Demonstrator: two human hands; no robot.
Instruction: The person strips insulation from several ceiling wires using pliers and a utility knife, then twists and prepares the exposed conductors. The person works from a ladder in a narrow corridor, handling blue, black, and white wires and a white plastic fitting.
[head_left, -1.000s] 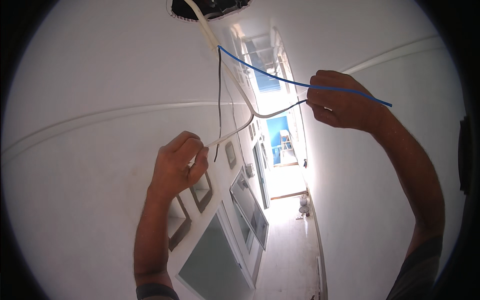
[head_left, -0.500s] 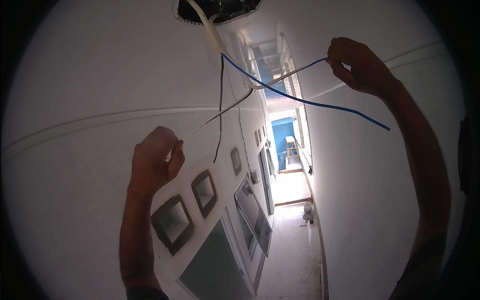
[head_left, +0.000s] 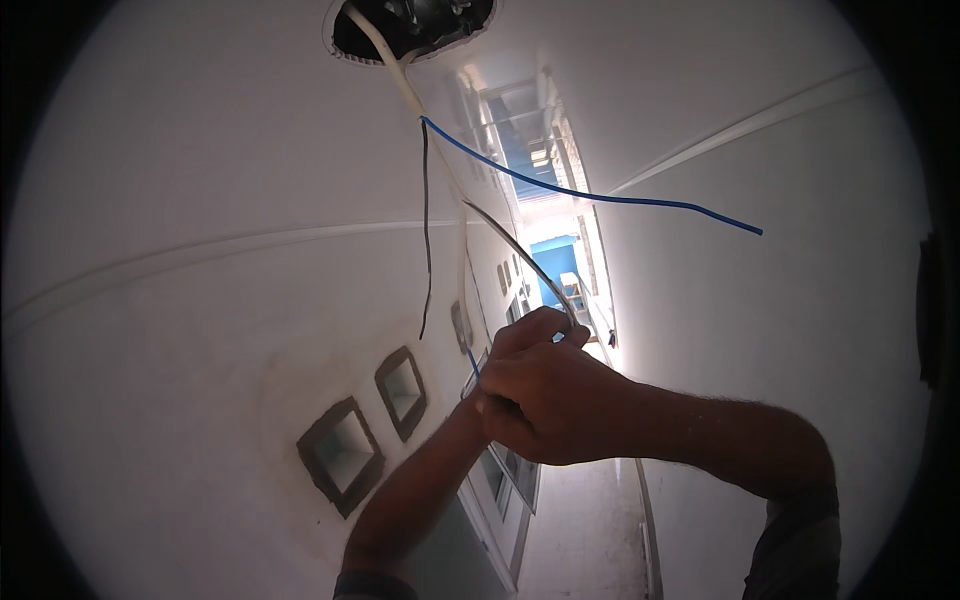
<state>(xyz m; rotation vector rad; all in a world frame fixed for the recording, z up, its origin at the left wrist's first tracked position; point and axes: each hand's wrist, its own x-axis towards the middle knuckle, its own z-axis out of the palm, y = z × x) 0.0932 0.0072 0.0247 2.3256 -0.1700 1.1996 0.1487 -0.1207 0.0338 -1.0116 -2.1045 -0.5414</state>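
Note:
Two pale cables hang from a round ceiling hole, each split into a blue and a dark wire. My hands cross, the right one in front. My left hand is closed in a pinch on the dark wire of the lower cable. My right hand is closed round the end of that cable's blue wire, below the pale sheath. The fingertips of both hands are partly hidden. From the other cable, a loose blue wire reaches right and a loose dark wire hangs down.
The ceiling hole has a dark inside and a rough edge. White walls stand on both sides, with square recesses and tilted window panes on the left. A pale floor runs along the corridor toward a yellowish ladder.
My hands have come from far apart to crossing in the middle, right over left. The lower cable's dark wire has swung right, its blue wire left and down.

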